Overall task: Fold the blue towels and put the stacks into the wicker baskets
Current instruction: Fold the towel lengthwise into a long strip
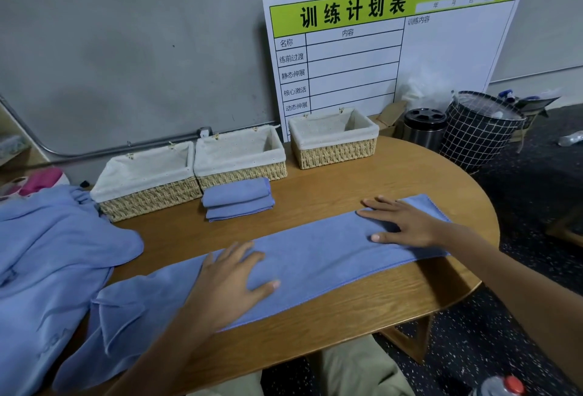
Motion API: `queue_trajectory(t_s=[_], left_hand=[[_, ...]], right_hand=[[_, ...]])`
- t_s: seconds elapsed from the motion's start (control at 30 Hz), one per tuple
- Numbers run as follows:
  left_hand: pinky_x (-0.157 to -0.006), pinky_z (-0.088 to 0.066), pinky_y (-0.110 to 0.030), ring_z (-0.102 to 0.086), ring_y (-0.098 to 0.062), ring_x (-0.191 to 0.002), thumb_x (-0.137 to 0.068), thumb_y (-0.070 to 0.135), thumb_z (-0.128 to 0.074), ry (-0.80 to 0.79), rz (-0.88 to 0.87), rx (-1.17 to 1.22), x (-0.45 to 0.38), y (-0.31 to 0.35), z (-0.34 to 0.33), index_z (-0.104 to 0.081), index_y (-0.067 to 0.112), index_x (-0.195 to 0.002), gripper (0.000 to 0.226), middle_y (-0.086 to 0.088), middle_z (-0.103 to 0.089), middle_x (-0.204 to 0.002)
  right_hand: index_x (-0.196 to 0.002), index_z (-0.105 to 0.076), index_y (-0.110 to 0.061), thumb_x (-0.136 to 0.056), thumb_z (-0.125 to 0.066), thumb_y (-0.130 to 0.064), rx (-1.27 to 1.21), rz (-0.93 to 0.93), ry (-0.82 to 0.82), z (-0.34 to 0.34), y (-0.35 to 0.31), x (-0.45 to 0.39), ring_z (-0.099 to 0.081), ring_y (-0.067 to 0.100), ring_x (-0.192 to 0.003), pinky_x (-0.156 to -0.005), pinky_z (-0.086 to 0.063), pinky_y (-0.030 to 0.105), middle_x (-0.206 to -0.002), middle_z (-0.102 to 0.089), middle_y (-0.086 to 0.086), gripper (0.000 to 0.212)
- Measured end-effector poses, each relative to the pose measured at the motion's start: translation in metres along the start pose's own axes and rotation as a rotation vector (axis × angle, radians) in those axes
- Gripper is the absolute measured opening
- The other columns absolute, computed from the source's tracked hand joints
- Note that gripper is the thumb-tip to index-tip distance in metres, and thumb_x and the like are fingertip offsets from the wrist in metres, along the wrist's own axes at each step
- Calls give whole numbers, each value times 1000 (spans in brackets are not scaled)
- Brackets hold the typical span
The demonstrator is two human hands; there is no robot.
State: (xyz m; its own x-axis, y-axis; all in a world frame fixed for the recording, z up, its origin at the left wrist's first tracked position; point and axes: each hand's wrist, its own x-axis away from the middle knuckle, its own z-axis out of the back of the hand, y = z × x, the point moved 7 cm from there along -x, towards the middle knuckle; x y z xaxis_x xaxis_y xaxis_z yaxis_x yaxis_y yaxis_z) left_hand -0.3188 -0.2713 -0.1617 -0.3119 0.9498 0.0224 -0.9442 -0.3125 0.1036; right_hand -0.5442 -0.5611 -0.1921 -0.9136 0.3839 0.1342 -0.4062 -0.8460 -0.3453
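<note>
1. While both palms lie flat, a long blue towel strip [315,253] runs diagonally across the wooden table [362,310], far end up-right, near end down-left.
2. Left hand [230,282]: fingers straight and spread, pressing on the strip's left-centre part. Nothing grasped.
3. Right hand [407,222]: fingers straight and spread, pressing near the strip's right end. Nothing grasped.
4. Strip's near-left end is rumpled, a corner flipped over, hanging at the table edge.
5. Folded towel stack [238,200]: on the table, just in front of the middle basket [239,156], not inside it.
6. Left basket [145,178] touches the middle one side by side; right basket [334,140] stands apart, further right by the wall. All three wicker with white liner; what shows of their interiors holds no towels.
7. Unfolded towel pile [53,253]: heaped at the table's left side, just beside the left basket.
8. Behind the right basket: white board with green header [394,45] leaning on the wall; a steel bin [426,127] and a grid-pattern hamper [479,134] on the floor to its right.
</note>
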Motion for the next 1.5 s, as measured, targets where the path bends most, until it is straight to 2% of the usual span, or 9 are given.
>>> queue_trajectory(t_s=[0.07, 0.17, 0.4, 0.57, 0.7, 0.87, 1.23, 1.4, 1.5], left_hand=[[-111, -33, -38, -42, -12, -135, -86, 85, -17, 121, -75, 78, -19, 29, 10, -51, 38, -137, 78, 21, -36, -150], [-108, -39, -33, -49, -10, -129, -102, 49, -47, 155, -263, 336, -51, 88, 9, -58, 30, -134, 39, 19, -46, -145], [-124, 7, -40, 8, 2, -151, -101, 65, -27, -60, -357, 149, -70, 119, -38, -21, 42, -157, 61, 24, -1, -165], [-116, -16, -36, -22, -6, -146, -98, 64, -43, 40, -349, 111, -81, 128, -13, -47, 38, -143, 52, 19, -31, -156], [-114, -20, -35, -30, -11, -144, -101, 53, -47, 114, -422, 218, -109, 163, 1, -48, 34, -145, 48, 14, -38, -155], [-124, 7, -46, 8, -7, -153, -100, 67, -29, -74, -422, 81, -123, 177, -37, -18, 42, -157, 64, 18, -1, -167], [-123, 7, -51, 12, -6, -153, -88, 82, -29, -113, -367, 95, -128, 175, -38, -16, 43, -157, 81, 20, 4, -166], [-122, 7, -54, 12, -13, -154, -90, 79, -31, -111, -316, 65, -133, 183, -39, -12, 38, -159, 82, 14, 8, -167], [-122, 10, -54, 17, -13, -153, -88, 82, -26, -109, -316, 38, -133, 184, -42, -6, 38, -160, 86, 14, 13, -167]], right_hand=[[-146, -13, -58, -68, -31, -98, 19, 16, -12, 0, -2, -1, 10, 9, -152, -124, -2, 46, -164, 1, -20, 90], [-152, -13, -50, -62, -32, -101, 25, 17, -26, 2, -8, 3, 12, 8, -150, -122, 4, 41, -164, 5, -17, 104], [-145, -29, -55, -76, -28, -93, -73, -9, 171, 7, 20, 14, -2, 9, -153, -123, -11, 40, -164, -15, -16, 78], [-121, -70, -31, -94, -31, -73, 78, 45, 539, 32, 21, 27, -55, 20, -123, -96, -48, 46, -135, -61, -5, 63], [-103, -72, -23, -100, -42, -51, 134, 62, 776, 43, 6, 48, -59, 21, -94, -73, -44, 36, -108, -65, -4, 42], [-138, -56, -32, -89, -39, -75, 58, -8, 492, 15, 20, 64, -44, 11, -126, -104, -36, 34, -138, -51, -10, 67], [-157, -17, -36, -69, -72, -72, -196, -113, 148, 20, 41, 70, -19, 10, -146, -116, -19, 32, -164, -12, -13, 110], [-157, -12, -35, -54, -58, -92, -147, -146, 1, 25, 36, 71, -14, 14, -149, -120, -12, 41, -165, -7, -10, 127], [-155, -24, -36, -62, -29, -101, -124, -184, 210, 37, 31, 66, -18, 15, -150, -122, -11, 49, -163, -19, -10, 114]])
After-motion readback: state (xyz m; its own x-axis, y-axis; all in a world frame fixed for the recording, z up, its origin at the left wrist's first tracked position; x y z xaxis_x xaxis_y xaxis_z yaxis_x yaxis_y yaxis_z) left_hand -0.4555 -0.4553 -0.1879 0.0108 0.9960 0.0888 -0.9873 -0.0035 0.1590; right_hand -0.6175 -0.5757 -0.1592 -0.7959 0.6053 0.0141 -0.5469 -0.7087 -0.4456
